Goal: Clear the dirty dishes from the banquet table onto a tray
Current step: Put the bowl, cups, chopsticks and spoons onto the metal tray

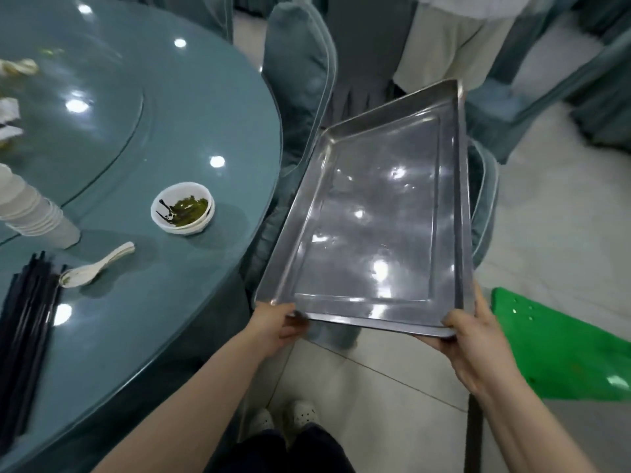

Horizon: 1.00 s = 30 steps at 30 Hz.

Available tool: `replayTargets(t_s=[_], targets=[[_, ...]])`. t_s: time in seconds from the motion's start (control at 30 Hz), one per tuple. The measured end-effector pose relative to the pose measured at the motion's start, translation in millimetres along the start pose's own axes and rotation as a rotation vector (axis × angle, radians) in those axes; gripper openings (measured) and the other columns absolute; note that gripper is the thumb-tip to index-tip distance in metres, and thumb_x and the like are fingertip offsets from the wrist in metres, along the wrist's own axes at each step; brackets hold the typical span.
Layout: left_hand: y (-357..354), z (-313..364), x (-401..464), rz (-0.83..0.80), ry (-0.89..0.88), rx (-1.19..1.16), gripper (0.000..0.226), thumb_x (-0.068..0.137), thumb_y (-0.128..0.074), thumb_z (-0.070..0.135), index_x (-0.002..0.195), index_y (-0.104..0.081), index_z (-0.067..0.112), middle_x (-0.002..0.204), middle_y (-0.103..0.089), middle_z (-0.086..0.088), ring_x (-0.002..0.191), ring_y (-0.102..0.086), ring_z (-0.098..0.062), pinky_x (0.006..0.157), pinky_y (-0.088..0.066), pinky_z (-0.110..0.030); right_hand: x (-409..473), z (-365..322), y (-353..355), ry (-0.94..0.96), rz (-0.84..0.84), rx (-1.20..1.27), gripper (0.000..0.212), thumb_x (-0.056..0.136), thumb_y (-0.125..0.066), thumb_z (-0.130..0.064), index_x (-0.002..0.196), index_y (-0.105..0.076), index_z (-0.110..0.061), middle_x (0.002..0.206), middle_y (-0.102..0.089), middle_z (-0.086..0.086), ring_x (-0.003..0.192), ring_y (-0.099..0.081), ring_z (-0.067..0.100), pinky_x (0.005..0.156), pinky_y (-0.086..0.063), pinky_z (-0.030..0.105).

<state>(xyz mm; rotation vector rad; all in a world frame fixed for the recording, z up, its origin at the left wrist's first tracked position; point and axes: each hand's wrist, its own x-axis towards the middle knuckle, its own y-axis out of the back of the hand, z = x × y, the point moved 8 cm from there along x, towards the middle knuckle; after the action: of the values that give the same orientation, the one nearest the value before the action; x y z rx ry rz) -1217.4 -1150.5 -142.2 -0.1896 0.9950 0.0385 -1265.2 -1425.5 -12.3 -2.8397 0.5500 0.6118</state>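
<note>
I hold a bare steel tray [375,213] in the air over a chair, just right of the round teal banquet table [143,131]. My left hand [276,324] grips the tray's near left corner and my right hand [473,339] grips its near right corner. On the table stand stacked white bowls [183,209], the top one with green food scraps. Nearby lie stacked white spoons [95,266], a bundle of black chopsticks [29,322] and a tilted stack of white cups [32,213].
Teal upholstered chairs [297,73] stand between the table and the tray. A person in light trousers [454,39] stands beyond the tray. A green plastic object [560,349] sits on the tiled floor at right. Crumpled napkins [10,114] lie at the table's far left.
</note>
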Motion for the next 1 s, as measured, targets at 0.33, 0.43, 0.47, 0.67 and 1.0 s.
replayTargets(t_s=[0.33, 0.43, 0.47, 0.67, 1.0], targets=[[10.2, 100.1, -22.6, -0.050, -0.215, -0.133, 0.044, 0.089, -0.059, 0.003, 0.122, -0.032, 0.012, 0.107, -0.057, -0.023, 0.073, -0.065, -0.029, 0.064, -0.053, -0.040, -37.0, -80.7, -17.4, 0.235, 0.019, 0.071, 0.076, 0.076, -0.035, 0.016, 0.114, -0.061, -0.045, 0.102, -0.070, -0.003, 0.079, -0.071, 0.021, 0.061, -0.057, 0.042], [29.3, 134.8, -32.9, -0.075, -0.296, -0.156, 0.032, 0.090, -0.058, 0.005, 0.113, -0.037, 0.014, 0.099, -0.062, -0.019, 0.071, -0.068, -0.028, 0.060, -0.054, -0.037, -30.3, -100.1, -40.8, 0.250, -0.021, 0.081, 0.072, 0.077, -0.033, 0.015, 0.113, -0.060, -0.042, 0.104, -0.069, 0.001, 0.082, -0.070, 0.026, 0.060, -0.058, 0.041], [36.1, 145.7, -36.4, -0.087, -0.315, -0.169, 0.029, 0.091, -0.057, 0.004, 0.112, -0.040, 0.015, 0.100, -0.063, -0.019, 0.070, -0.069, -0.028, 0.060, -0.055, -0.037, -26.0, -105.0, -49.4, 0.250, -0.033, 0.080, 0.072, 0.077, -0.033, 0.015, 0.112, -0.060, -0.042, 0.105, -0.069, 0.002, 0.082, -0.070, 0.026, 0.060, -0.058, 0.042], [95.1, 207.5, -46.9, -0.016, -0.431, -0.273, 0.031, 0.090, -0.053, -0.002, 0.109, -0.039, 0.019, 0.088, -0.063, -0.015, 0.051, -0.068, -0.021, 0.057, -0.053, -0.037, 17.9, -122.5, -115.8, 0.223, -0.164, 0.134, 0.071, 0.079, -0.032, 0.013, 0.115, -0.058, -0.042, 0.103, -0.072, -0.003, 0.085, -0.072, 0.021, 0.058, -0.057, 0.037], [187.2, 279.2, -20.8, 0.136, -0.416, -0.397, 0.035, 0.092, -0.049, -0.003, 0.120, -0.040, 0.015, 0.103, -0.065, -0.019, 0.061, -0.071, -0.027, 0.061, -0.053, -0.040, 144.0, -125.8, -214.3, 0.085, -0.283, 0.207, 0.061, 0.081, -0.032, 0.011, 0.115, -0.060, -0.032, 0.099, -0.072, 0.002, 0.077, -0.072, 0.028, 0.056, -0.058, 0.040]])
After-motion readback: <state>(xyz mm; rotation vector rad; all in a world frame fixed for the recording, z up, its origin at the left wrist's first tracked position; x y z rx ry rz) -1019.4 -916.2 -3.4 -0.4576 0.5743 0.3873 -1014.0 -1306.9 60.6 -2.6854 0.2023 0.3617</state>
